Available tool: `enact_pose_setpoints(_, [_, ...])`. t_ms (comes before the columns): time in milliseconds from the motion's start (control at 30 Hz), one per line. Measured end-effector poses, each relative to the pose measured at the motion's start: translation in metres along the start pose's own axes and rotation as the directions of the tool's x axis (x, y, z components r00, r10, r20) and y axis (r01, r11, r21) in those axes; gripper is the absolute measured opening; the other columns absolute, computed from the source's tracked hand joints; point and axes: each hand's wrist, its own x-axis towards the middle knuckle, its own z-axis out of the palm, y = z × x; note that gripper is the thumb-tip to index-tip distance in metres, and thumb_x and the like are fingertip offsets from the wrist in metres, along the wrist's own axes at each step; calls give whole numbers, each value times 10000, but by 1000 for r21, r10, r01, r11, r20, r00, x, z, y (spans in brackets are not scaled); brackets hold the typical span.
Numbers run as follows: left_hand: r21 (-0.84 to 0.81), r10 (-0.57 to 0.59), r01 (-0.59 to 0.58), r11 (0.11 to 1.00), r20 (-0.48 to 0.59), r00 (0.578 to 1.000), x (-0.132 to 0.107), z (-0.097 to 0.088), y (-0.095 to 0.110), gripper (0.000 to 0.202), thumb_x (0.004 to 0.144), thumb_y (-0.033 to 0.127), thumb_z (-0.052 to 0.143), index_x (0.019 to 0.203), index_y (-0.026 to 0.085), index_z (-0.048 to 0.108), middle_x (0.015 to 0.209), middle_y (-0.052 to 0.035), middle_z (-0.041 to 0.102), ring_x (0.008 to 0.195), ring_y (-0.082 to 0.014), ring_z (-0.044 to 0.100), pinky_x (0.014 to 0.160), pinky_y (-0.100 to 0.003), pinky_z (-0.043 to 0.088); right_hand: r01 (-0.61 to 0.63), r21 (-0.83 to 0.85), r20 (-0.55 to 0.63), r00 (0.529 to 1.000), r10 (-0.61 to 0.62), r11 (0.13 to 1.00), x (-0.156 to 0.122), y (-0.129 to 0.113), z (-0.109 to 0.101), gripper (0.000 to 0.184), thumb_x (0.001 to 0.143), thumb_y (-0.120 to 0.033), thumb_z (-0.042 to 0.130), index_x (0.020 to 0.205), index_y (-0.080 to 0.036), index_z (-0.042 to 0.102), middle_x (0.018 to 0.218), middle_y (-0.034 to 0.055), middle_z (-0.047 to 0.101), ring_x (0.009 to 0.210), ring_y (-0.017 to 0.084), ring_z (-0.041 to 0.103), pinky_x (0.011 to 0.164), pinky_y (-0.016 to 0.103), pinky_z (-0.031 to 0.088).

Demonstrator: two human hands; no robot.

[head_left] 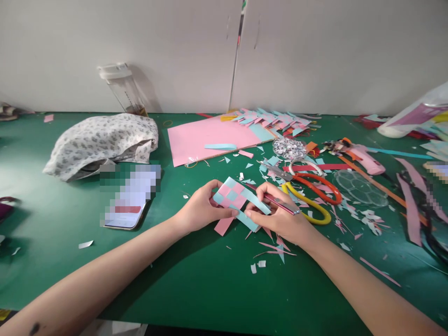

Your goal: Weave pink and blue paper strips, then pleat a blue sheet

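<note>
A small woven square of pink and light-blue paper strips lies on the green table, with loose strip ends sticking out below and to the right. My left hand pinches its left side between thumb and fingers. My right hand presses a blue strip end with its fingertips and also grips a slim dark-pink tool with a metal end, which points right.
Orange and yellow scissors lie just right of my hands. Behind are a pink sheet, woven pieces, googly eyes, a pink glue gun and a clear tray. A phone and a patterned bag lie left. Paper scraps are scattered around.
</note>
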Motion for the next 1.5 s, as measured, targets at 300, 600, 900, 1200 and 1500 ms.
enact_pose_setpoints(300, [-80, -21, 21, 997, 0, 1000, -2, 0, 4, 405, 629, 311, 747, 917, 199, 486, 665, 47, 588, 457, -49, 439, 438, -183, 349, 43, 112, -131, 991, -28, 993, 5, -1, -15, 356, 659, -227, 697, 733, -239, 349, 664, -61, 503, 639, 139, 605, 618, 295, 505])
enact_pose_setpoints(600, [-31, -10, 10, 999, -28, 1000, -1, 0, 3, 406, 631, 345, 744, 920, 196, 501, 671, 53, 548, 469, -39, 411, 445, -183, 339, -14, 47, 48, 999, 11, 999, 0, 0, -9, 306, 755, -273, 630, 787, -251, 326, 700, -47, 573, 524, 108, 526, 472, 243, 413])
enact_pose_setpoints(900, [-54, -5, 5, 999, -6, 1000, -1, 1, 1, 417, 622, 345, 751, 912, 195, 491, 668, 52, 549, 495, -51, 439, 445, -177, 333, 8, 18, 23, 1000, -8, 1000, 1, 0, -5, 291, 740, -243, 619, 771, -247, 330, 654, -66, 529, 488, 91, 493, 493, 248, 426])
enact_pose_setpoints(1200, [-114, 4, -4, 993, -1, 1000, 0, 0, 0, 396, 620, 313, 753, 889, 191, 489, 651, 50, 556, 475, -53, 441, 440, -184, 327, 43, 41, -158, 987, -36, 998, 4, -4, -21, 371, 660, -256, 699, 748, -240, 340, 711, -29, 569, 674, 158, 616, 655, 323, 514])
enact_pose_setpoints(1500, [-67, -7, 5, 998, -27, 1000, -1, 0, 4, 390, 629, 328, 747, 891, 191, 492, 661, 56, 545, 452, -33, 399, 434, -178, 331, -38, 78, 38, 999, 36, 996, -1, -10, -14, 357, 671, -292, 692, 731, -238, 344, 652, -41, 551, 587, 131, 568, 532, 264, 464])
